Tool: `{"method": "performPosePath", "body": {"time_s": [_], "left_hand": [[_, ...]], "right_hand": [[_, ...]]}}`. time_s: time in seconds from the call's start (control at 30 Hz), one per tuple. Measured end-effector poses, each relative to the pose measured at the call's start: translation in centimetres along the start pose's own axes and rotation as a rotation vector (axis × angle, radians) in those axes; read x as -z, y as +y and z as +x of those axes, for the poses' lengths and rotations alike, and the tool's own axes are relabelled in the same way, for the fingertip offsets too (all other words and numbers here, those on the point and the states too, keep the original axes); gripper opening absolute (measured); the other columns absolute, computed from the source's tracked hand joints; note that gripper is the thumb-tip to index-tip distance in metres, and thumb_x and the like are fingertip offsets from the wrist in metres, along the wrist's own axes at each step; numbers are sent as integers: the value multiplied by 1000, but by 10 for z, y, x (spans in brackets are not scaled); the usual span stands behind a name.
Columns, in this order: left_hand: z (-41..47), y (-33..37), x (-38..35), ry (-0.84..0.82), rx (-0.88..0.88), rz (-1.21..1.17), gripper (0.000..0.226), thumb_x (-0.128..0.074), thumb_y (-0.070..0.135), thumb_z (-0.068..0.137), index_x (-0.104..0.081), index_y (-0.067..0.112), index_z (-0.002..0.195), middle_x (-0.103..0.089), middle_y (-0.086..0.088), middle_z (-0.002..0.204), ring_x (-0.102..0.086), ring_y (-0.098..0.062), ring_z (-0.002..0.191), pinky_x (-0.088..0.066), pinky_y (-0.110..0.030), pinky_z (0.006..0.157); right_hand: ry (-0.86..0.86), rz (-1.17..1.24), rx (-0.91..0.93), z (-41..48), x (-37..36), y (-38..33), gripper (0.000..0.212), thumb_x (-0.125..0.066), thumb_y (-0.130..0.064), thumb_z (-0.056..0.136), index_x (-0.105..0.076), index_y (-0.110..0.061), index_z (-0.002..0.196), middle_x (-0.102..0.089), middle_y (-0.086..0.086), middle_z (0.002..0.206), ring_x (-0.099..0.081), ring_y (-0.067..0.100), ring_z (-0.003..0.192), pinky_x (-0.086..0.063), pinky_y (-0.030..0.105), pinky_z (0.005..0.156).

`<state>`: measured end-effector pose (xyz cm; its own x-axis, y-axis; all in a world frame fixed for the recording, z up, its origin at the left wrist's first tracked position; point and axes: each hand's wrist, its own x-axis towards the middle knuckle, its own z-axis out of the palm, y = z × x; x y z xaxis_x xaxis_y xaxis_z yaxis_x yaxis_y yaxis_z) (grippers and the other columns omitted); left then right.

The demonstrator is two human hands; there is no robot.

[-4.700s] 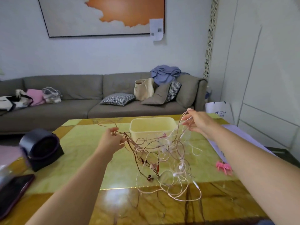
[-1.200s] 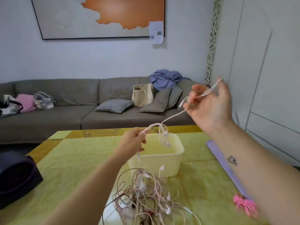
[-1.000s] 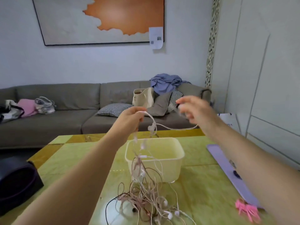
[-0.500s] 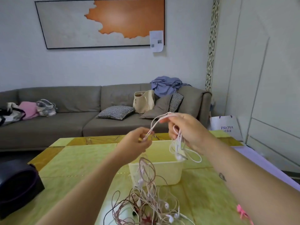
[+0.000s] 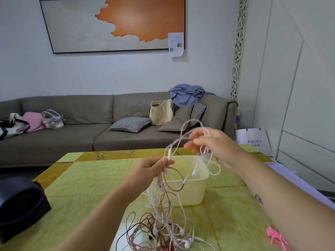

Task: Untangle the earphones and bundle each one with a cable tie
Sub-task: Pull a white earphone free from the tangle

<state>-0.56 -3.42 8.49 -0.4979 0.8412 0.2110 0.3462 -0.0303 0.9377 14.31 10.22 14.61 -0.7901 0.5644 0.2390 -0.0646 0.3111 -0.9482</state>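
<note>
Left hand (image 5: pixel 152 168) pinches earphones (image 5: pixel 168 211) tangle, lifted above table (image 5: pixel 87 180), lower part resting there. Right hand (image 5: pixel 215 144) grips white cord loops over tub (image 5: pixel 188 189). Pink ties (image 5: pixel 276 237) at right. Bag (image 5: pixel 253 140) reads "PROYA".

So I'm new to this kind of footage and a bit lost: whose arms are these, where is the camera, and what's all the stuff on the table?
There is no machine here: the camera sits on a person's head, looking forward and down, so the arms are that person's own. The left hand pinches a knot of earphone cables; the right hand lifts loops of one white earphone clear. The rest of the tangle hangs down onto the green table. Behind it stands a pale yellow tub. Pink cable ties lie at the right, a dark rounded object at the left. A grey sofa is behind.
</note>
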Motion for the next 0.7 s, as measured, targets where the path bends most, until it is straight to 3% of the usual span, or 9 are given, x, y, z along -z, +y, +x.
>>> {"method": "performPosePath", "body": {"time_s": [0.1,0.23,0.33,0.43,0.53,0.63,0.7], "left_hand": [[0,-4,0,23,22,-21,26,-49,28,96,-74,27,90,-72,5,86,-64,-6,81,-49,-25,88],[5,3,0,219,-105,130,25,-52,29,95,-72,32,81,-57,14,56,-51,-2,58,-42,-22,67],[6,19,1,340,-342,441,21,-55,26,93,-70,27,79,-62,10,64,-55,-3,62,-42,-20,63],[11,38,-2,348,-535,563,18,-57,23,92,-73,16,86,-68,7,74,-54,0,65,-42,-21,64],[14,53,-2,311,-468,451,17,-56,24,93,-72,24,85,-56,18,54,-48,2,53,-34,-12,52],[18,47,4,219,-284,222,21,-54,26,93,-74,27,85,-51,8,59,-40,-3,52,-35,-16,53],[15,38,3,92,-100,-102,22,-54,21,93,-75,23,84,-50,1,62,-45,-7,58,-47,-21,61]], "right_hand": [[-71,-48,-119,-5,4,19,13,-55,3,88,-55,-10,87,-72,4,70,-60,16,65,-42,27,70],[-70,52,-194,-9,4,27,25,-62,0,85,-50,-10,105,-71,6,71,-59,17,59,-46,24,70],[-224,11,-185,-10,-2,17,43,-68,-6,83,-50,-20,119,-70,1,73,-52,16,59,-46,23,66],[-306,-217,-138,-9,-13,5,28,-70,-24,84,-62,-21,110,-64,-3,73,-50,5,57,-45,15,58],[-202,-336,-24,-1,-17,-1,14,-61,-29,90,-72,-21,87,-62,5,74,-44,-5,46,-44,16,58],[10,-87,48,7,-13,0,24,-53,-21,96,-69,-16,79,-46,-6,45,-37,0,39,-38,21,56],[88,49,65,10,-12,2,25,-50,-15,97,-65,-10,78,-49,-5,50,-36,0,35,-34,20,52]]}}
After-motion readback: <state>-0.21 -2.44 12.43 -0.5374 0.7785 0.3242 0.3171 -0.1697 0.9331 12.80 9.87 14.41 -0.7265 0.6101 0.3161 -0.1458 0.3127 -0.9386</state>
